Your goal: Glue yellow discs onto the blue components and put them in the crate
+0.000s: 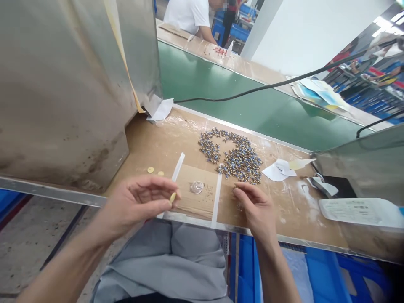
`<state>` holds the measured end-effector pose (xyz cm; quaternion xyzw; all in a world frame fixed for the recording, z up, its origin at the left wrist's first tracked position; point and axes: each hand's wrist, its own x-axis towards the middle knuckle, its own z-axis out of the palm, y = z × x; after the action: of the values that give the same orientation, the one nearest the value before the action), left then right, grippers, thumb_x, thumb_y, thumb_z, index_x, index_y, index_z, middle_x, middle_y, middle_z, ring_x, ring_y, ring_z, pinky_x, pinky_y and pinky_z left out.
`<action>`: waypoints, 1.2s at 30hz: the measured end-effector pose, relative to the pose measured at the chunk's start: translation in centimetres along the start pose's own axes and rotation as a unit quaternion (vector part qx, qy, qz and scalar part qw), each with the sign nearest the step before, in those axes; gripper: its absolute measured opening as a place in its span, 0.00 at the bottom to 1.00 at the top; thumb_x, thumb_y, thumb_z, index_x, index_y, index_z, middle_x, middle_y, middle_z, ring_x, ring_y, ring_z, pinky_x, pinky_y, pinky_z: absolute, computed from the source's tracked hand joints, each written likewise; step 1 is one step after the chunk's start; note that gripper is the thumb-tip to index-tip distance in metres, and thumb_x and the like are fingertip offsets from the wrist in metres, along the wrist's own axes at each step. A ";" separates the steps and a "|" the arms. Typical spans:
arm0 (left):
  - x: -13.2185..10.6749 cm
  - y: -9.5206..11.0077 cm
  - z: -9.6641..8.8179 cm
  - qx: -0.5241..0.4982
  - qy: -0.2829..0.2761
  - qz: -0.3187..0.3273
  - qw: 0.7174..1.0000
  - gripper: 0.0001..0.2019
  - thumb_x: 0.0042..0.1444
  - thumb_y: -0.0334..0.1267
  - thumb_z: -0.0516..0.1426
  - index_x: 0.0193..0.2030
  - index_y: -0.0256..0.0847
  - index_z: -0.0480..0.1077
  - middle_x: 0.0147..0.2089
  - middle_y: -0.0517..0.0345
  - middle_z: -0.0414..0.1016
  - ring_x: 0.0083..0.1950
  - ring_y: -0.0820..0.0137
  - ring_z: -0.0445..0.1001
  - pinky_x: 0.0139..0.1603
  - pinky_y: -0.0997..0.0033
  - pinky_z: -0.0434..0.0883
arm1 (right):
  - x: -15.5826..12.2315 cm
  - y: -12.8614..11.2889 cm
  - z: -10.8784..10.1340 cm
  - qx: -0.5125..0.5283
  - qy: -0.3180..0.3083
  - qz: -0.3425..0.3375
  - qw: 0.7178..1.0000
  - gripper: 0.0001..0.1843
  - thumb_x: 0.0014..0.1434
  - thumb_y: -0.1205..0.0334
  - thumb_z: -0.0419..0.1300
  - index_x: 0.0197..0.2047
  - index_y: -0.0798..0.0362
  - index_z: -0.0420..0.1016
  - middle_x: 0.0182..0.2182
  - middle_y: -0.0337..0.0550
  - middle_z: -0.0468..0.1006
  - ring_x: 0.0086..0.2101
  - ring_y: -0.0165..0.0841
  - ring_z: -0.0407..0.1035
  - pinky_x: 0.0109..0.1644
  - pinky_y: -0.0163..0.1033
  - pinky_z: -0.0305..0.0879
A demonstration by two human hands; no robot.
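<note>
My left hand (143, 198) pinches a small gold-coloured disc (172, 197) between thumb and fingertips, above the front of the workbench. Two similar yellow discs, a round one (150, 170) and a partly covered one (160, 173), lie just beyond it. My right hand (256, 204) is closed in a pinch at the near edge of a pile of small metal and blue pieces (241, 158). Whatever sits between its fingertips is too small to name. Between my hands, a clear coil or ring (197, 187) lies on a cardboard sheet (194, 204) beside several tiny specks (208, 192).
Metal housings stand at left (63, 97) and right (366, 160). Behind the bench (186, 130) runs a green conveyor belt (221, 88), crossed by a black cable (252, 90). White paper scraps (279, 170) and a white bottle (360, 211) lie to the right. A person (186, 17) sits across the belt.
</note>
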<state>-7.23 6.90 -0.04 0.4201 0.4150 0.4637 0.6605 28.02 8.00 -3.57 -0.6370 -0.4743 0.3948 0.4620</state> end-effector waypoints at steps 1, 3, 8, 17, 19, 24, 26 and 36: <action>-0.3 -1.1 0.8 -0.091 -0.027 -0.008 0.995 0.14 0.60 0.38 0.80 0.52 0.45 0.92 0.43 0.51 0.93 0.37 0.65 0.89 0.42 0.70 0.87 | -0.1 0.3 0.3 0.028 0.003 0.011 1.000 0.24 0.61 0.43 0.81 0.52 0.51 0.91 0.41 0.47 0.92 0.39 0.40 0.87 0.49 0.46 0.84; -0.4 -3.3 2.2 -0.205 -0.053 -0.027 0.977 0.11 0.62 0.35 0.80 0.50 0.43 0.92 0.44 0.49 0.92 0.37 0.67 0.88 0.42 0.71 0.88 | -0.3 0.6 0.9 0.077 -0.005 0.016 0.997 0.21 0.62 0.45 0.82 0.52 0.49 0.91 0.41 0.46 0.92 0.38 0.37 0.86 0.49 0.45 0.85; 0.4 -6.2 3.6 -0.282 -0.013 -0.035 0.959 0.07 0.64 0.33 0.78 0.47 0.46 0.93 0.51 0.54 0.93 0.43 0.74 0.90 0.50 0.80 0.86 | -0.6 0.3 2.3 0.111 -0.062 -0.053 0.990 0.10 0.68 0.53 0.80 0.50 0.44 0.92 0.47 0.43 0.91 0.43 0.34 0.84 0.50 0.41 0.83; 1.0 -6.7 3.5 -0.336 0.006 -0.001 0.942 0.06 0.68 0.35 0.76 0.51 0.43 0.92 0.50 0.53 0.92 0.44 0.72 0.88 0.51 0.77 0.86 | -1.3 -3.1 4.7 -0.076 -0.046 -0.229 0.969 0.05 0.74 0.61 0.74 0.49 0.41 0.93 0.47 0.43 0.90 0.49 0.39 0.84 0.55 0.46 0.82; 1.1 -6.7 3.5 -0.349 0.003 0.006 0.937 0.07 0.68 0.35 0.76 0.52 0.45 0.92 0.50 0.54 0.91 0.44 0.72 0.87 0.50 0.76 0.86 | -1.3 -3.5 5.2 -0.119 -0.041 -0.258 0.958 0.07 0.75 0.62 0.72 0.50 0.41 0.93 0.48 0.43 0.91 0.50 0.40 0.85 0.57 0.46 0.83; 1.1 -6.6 3.5 -0.358 -0.008 0.017 0.934 0.07 0.69 0.35 0.75 0.52 0.43 0.92 0.50 0.52 0.91 0.43 0.71 0.86 0.49 0.75 0.85 | -1.3 -3.7 6.3 -0.184 -0.043 -0.301 0.935 0.09 0.77 0.65 0.70 0.52 0.42 0.92 0.49 0.42 0.91 0.50 0.38 0.87 0.59 0.45 0.82; 1.1 -6.6 3.5 -0.357 -0.008 0.019 0.934 0.06 0.70 0.35 0.75 0.52 0.43 0.92 0.51 0.51 0.91 0.43 0.71 0.85 0.49 0.74 0.86 | -1.3 -3.8 6.7 -0.193 -0.046 -0.315 0.928 0.10 0.77 0.66 0.70 0.52 0.41 0.92 0.48 0.41 0.91 0.50 0.38 0.87 0.58 0.45 0.82; 1.2 -6.5 3.4 -0.359 -0.017 0.021 0.933 0.06 0.71 0.34 0.73 0.52 0.41 0.92 0.51 0.52 0.91 0.43 0.71 0.85 0.49 0.74 0.85 | -1.6 -4.9 7.8 -0.231 -0.036 -0.341 0.911 0.11 0.78 0.67 0.68 0.54 0.42 0.91 0.48 0.42 0.91 0.48 0.38 0.86 0.56 0.45 0.81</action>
<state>-2.03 6.04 -5.27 0.1713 0.2012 0.5881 0.7644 19.12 8.74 -0.80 -0.5107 -0.7569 0.1159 0.3910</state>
